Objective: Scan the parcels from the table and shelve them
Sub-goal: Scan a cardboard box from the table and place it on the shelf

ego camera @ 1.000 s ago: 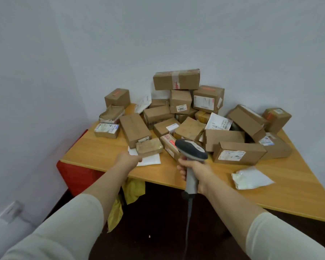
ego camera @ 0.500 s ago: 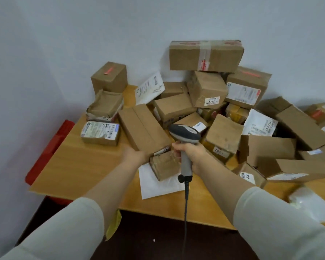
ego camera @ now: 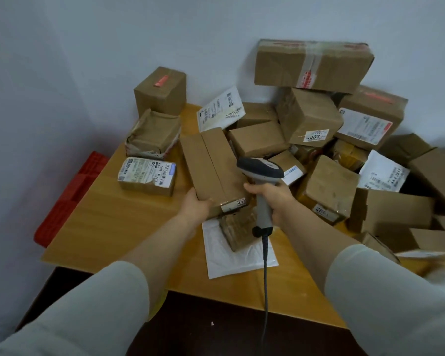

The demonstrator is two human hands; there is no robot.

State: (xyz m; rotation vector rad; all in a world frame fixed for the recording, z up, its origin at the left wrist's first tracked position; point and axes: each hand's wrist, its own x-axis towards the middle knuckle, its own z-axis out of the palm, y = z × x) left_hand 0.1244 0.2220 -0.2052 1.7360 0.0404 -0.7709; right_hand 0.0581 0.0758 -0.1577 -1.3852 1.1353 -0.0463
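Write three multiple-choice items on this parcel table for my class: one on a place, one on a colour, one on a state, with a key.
1. Where does the white envelope lie?
A. On the table, under a small parcel
B. On top of the pile
C. On the floor
2. What colour is the crate beside the table?
A. Blue
B. Red
C. Green
3. What is the left grip doing?
A. Resting flat on the table
B. Pointing at the wall
C. Holding the long box by its near end

Key: 1 A, the small parcel sits on it; 2 B, red shows past the table's left edge; 3 C, its thumb lies over the box end while the right grip holds the scanner.
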